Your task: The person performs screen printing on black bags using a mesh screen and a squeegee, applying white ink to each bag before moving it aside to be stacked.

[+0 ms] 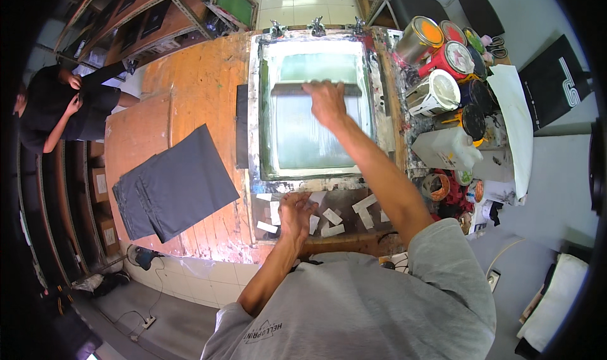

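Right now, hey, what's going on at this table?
A person's right hand grips a long dark bar across the far part of a framed screen. The left hand is by its near edge, close to white strips. Dark fabric lies to the left; cans crowd the right side.

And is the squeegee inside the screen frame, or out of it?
Inside: the squeegee lies across the area within the screen frame, gripped by the right hand near its middle. Whether it presses, I cannot tell.
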`<state>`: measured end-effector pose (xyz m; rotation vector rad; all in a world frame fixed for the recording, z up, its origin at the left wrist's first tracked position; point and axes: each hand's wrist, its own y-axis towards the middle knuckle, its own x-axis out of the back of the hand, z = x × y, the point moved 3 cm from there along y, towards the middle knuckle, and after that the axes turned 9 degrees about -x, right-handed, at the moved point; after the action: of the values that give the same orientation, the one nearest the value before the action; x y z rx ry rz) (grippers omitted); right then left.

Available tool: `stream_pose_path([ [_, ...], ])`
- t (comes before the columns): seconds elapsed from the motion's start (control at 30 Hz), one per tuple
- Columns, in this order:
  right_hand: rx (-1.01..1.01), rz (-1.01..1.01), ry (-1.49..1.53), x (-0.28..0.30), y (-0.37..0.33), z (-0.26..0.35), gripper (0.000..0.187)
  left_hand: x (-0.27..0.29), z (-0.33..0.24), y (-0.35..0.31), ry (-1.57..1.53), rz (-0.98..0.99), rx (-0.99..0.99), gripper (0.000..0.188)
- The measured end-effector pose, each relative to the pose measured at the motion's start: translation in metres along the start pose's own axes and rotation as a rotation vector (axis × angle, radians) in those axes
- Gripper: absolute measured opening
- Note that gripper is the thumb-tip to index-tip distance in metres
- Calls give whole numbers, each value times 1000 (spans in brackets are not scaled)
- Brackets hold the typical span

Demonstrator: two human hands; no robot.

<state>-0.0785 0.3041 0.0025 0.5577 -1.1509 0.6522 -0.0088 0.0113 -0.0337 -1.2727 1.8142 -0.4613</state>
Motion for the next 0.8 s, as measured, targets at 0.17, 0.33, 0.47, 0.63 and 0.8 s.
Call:
stream_pose_path([
  [0.17, -50, 174, 32, 22, 50, -15, 43, -8, -9, -3, 3, 42, -1, 15],
  [0.33, 86, 176, 124, 57, -67, 12, 40, -4, -8, -5, -80, 71, 2, 27],
  [0.47, 172, -81, 267, 93, -167, 42, 54, -13, -23, -20, -69, 106, -54, 17],
  [0.63, 250, -266, 232, 126, -171, 51, 49, -41, -64, -43, -88, 297, -135, 26],
  [0.8, 377, -506, 238, 189, -111, 61, 44, -95, -128, -52, -98, 553, -397, 33],
])
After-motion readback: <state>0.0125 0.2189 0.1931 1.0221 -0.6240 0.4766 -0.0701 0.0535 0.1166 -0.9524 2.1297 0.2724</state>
